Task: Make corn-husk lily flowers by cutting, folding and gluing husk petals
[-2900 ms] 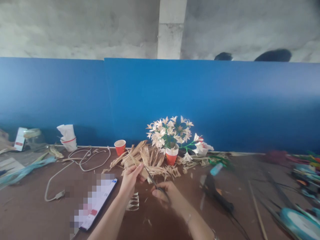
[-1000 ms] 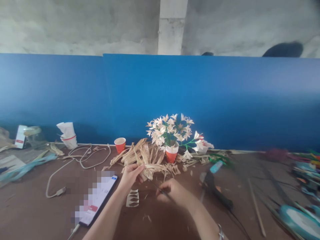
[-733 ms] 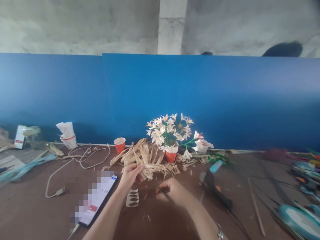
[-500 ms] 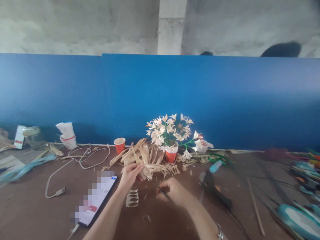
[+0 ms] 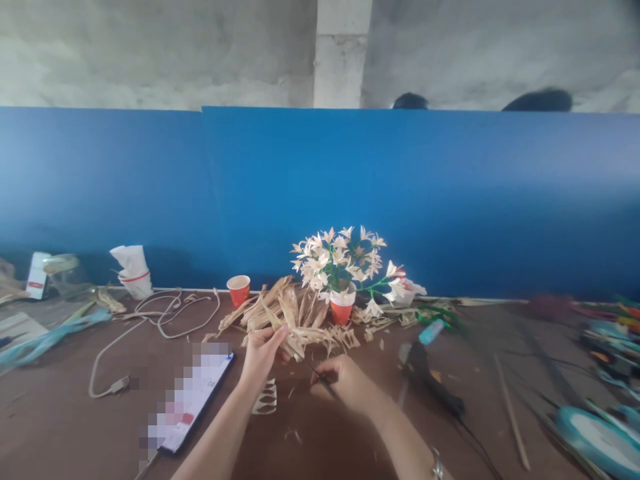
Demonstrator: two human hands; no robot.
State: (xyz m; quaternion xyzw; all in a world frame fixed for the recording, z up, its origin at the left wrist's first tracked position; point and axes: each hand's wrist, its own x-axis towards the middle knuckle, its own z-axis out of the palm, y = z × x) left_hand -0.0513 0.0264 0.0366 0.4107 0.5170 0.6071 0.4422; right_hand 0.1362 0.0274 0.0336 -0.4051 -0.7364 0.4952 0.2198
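Observation:
My left hand (image 5: 263,350) is pinched shut in front of a heap of dried corn husks (image 5: 287,303); what it holds cannot be told apart from the husks behind. My right hand (image 5: 345,381) is closed around a thin dark pointed tool (image 5: 325,383), its tip directed up and left toward my left fingers. Beneath my left wrist lies a pale strip with pointed oval cut-outs (image 5: 269,400), partly hidden. Behind the husks, white artificial lilies (image 5: 340,257) on green stems stand in a red and white paper cup (image 5: 342,312).
A phone (image 5: 203,400) lies left, near a white cable (image 5: 95,363). An orange paper cup (image 5: 239,291) stands by the blue partition (image 5: 320,173). To the right are a black glue gun (image 5: 430,380), a thin stick (image 5: 511,413) and a ribbon roll (image 5: 597,437).
The tool's tip has shifted slightly in my right hand. My left forearm has moved a little right, covering more of the cut-out strip. The heads beyond the partition have moved.

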